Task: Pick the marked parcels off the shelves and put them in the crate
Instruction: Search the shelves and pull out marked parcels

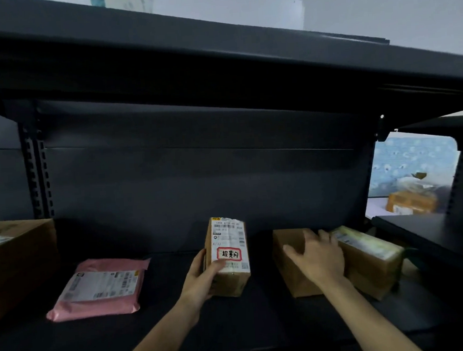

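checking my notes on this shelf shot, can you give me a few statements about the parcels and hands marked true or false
1. The left hand grips a small box with a red-outlined sticker. True.
2. The pink bag stands upright. False: it lies flat on the shelf.
3. The right hand rests on a brown box. True.
4. The pink bag is right of both hands. False: it is to their left.
5. A crate sits on the shelf. False: none is visible.

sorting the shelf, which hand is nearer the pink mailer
Left. The left hand grips the labelled box just right of the pink mailer; the right hand rests on a brown box farther right.
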Motion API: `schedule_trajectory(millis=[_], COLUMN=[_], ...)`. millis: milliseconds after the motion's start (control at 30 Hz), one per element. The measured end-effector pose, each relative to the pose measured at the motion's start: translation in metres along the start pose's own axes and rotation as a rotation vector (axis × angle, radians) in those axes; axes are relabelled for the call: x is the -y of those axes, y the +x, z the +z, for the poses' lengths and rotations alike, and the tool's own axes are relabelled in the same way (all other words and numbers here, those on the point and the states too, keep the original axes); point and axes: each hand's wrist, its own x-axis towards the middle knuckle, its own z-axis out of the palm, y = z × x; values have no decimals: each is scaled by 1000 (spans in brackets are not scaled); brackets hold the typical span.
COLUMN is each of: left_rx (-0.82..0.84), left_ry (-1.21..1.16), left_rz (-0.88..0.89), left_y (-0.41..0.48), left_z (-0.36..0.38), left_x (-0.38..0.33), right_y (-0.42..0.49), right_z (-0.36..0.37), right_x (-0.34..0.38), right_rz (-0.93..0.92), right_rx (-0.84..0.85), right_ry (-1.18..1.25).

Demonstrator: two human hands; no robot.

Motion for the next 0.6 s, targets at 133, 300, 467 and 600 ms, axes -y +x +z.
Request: schedule_trajectory(millis=[133,300,467,600], left_rx=[-16,-25,-47,-53], left_ry=[-5,10,9,22], left_rz=[-21,-26,-39,-48], left_y=[4,4,4,4], left_z=[8,6,8,6], left_x=[2,0,0,-1], right_y=[5,5,-8,-11], right_z=[0,-5,6,14], right_x=[-2,-10,-3,-1], right_rz=[144,208,391,506], right_rx=[348,299,324,428], right_ry=[-83,210,1151,1180])
